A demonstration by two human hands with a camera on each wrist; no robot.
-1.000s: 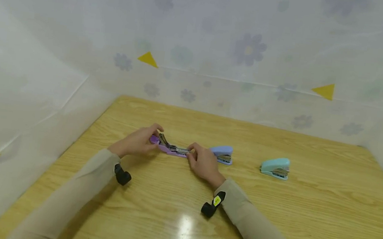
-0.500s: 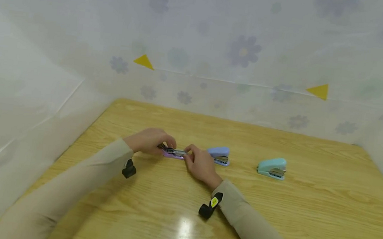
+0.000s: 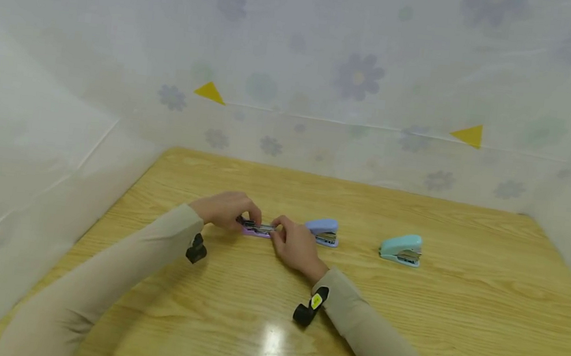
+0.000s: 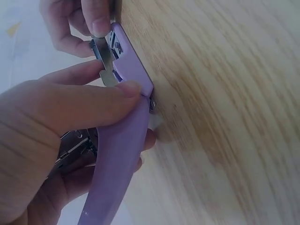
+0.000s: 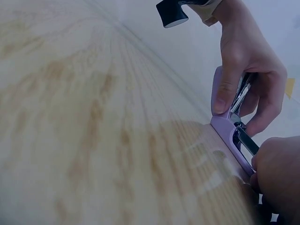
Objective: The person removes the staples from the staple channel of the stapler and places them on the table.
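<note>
Left hand (image 3: 223,208) lower now; glossy wooden table (image 3: 408,307), floral sheeting (image 3: 359,75).

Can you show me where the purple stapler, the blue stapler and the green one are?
purple stapler (image 4: 119,154), left wrist view, on its plastic body.
blue stapler (image 3: 323,226), head view, on its top cover.
green stapler (image 3: 400,245), head view, on its top cover.

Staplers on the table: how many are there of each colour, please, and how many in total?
Purple stapler, held by the left hand and the right hand: 1
Lavender-blue stapler: 1
Mint stapler: 1
Total: 3
</note>
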